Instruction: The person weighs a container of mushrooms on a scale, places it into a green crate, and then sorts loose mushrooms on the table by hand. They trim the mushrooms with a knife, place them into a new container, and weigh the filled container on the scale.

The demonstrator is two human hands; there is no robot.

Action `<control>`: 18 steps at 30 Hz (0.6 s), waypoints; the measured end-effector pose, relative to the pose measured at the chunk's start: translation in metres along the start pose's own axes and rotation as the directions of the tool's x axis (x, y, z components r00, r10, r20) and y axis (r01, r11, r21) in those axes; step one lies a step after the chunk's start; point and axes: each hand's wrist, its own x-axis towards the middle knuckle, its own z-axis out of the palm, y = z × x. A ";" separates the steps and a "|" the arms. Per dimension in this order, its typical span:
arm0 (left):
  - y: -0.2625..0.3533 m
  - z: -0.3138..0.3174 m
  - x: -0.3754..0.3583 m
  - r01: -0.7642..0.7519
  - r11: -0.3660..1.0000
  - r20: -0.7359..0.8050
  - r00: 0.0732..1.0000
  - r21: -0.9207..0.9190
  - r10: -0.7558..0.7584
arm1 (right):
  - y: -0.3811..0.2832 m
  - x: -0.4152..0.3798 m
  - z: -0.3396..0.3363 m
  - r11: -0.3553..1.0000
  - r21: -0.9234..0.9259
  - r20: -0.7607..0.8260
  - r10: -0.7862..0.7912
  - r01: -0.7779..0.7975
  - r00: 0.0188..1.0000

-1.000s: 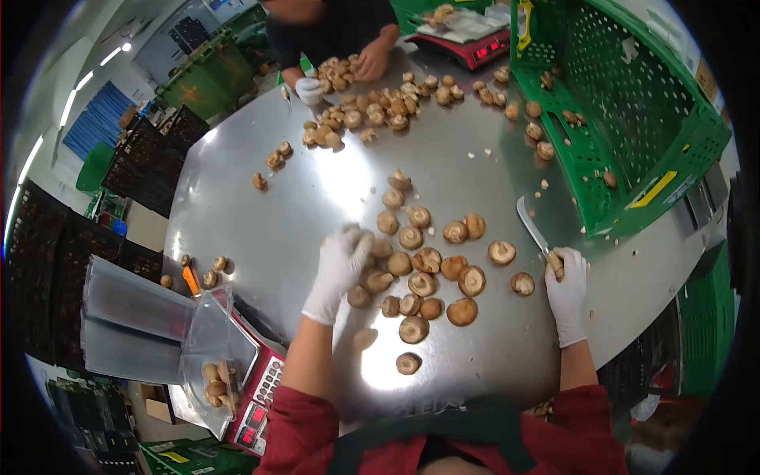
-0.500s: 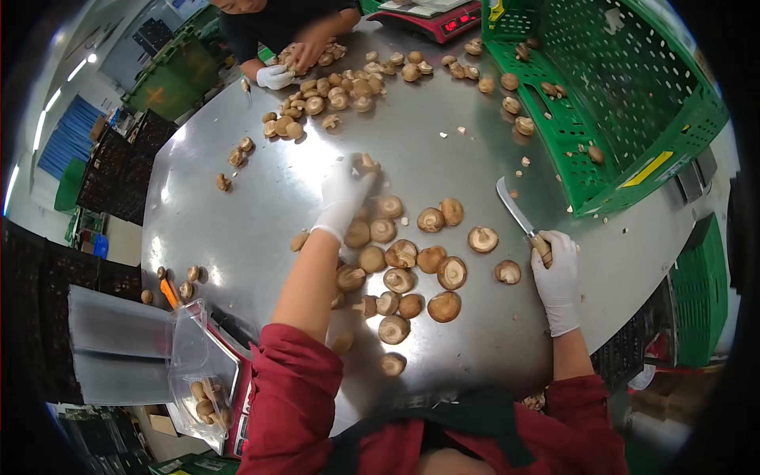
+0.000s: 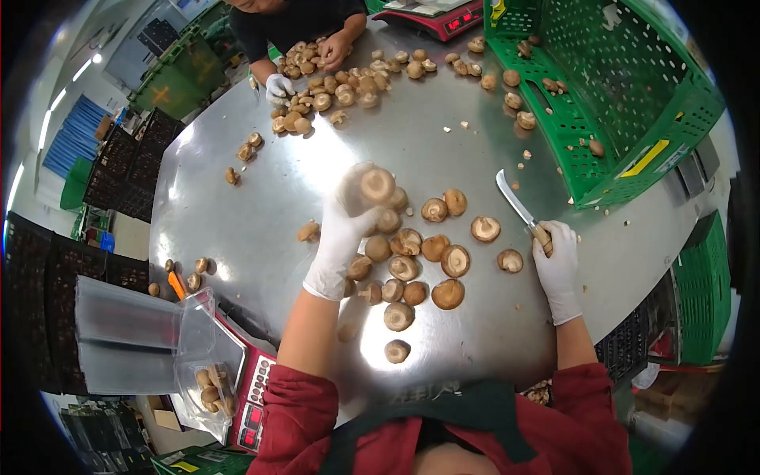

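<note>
My left hand [image 3: 346, 229], in a white glove, is closed on a large mushroom [image 3: 378, 185] with its pale underside up, held over the pile's far-left edge. Its fingers are partly blurred. My right hand [image 3: 557, 265], also gloved, grips the wooden handle of a knife [image 3: 516, 198] at the table's right side, its curved blade pointing away from me. Several brown mushrooms [image 3: 455, 261] lie on the metal table between my hands, some with undersides up. A single mushroom [image 3: 309, 231] sits left of my left wrist.
A co-worker [image 3: 297, 36] handles a mushroom heap [image 3: 340, 89] across the table. A green crate [image 3: 590, 170] stands at the far right, a red scale [image 3: 447, 25] at the back. At the left are another scale [image 3: 257, 388], a clear box of mushrooms [image 3: 207, 392] and an orange-handled tool [image 3: 176, 285].
My left hand has moved slightly back toward me, now with a large mushroom clearly showing in it. The co-worker's hands have moved apart. My right hand keeps the knife in nearly the same place.
</note>
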 end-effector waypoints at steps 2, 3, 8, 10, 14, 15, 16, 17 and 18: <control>0.009 0.006 -0.007 0.016 0.999 -0.011 1.000 -0.045 -0.017 | 0.003 -0.002 0.002 0.998 0.065 0.012 0.017 -0.018 1.000; 0.013 0.009 -0.010 0.023 0.997 -0.018 1.000 -0.068 -0.025 | -0.001 0.000 0.000 0.995 0.098 0.019 0.024 -0.026 1.000; 0.022 0.013 -0.023 0.129 0.990 -0.153 0.981 0.055 -0.119 | -0.055 0.004 -0.015 0.807 0.538 0.188 0.167 -0.244 0.968; 0.022 0.012 -0.025 0.130 0.990 -0.184 0.976 0.062 -0.117 | -0.087 0.020 -0.019 0.810 0.580 0.154 0.000 -0.090 0.988; 0.027 0.024 -0.042 0.269 0.963 -0.153 0.951 -0.023 -0.270 | -0.143 0.034 -0.029 0.802 0.530 0.127 -0.397 0.276 0.909; 0.028 0.028 -0.047 0.315 0.947 -0.140 0.937 -0.065 -0.321 | -0.152 0.034 -0.029 0.789 0.506 0.133 -0.472 0.349 0.872; 0.025 0.029 -0.051 0.299 0.953 -0.138 0.943 -0.050 -0.303 | -0.157 0.035 -0.026 0.785 0.491 0.136 -0.497 0.377 0.857; 0.022 0.029 -0.054 0.284 0.958 -0.134 0.949 -0.033 -0.286 | -0.162 0.035 -0.021 0.782 0.477 0.139 -0.519 0.403 0.843; 0.021 0.030 -0.056 0.269 0.963 -0.128 0.955 -0.015 -0.268 | -0.164 0.035 -0.018 0.777 0.461 0.142 -0.541 0.428 0.829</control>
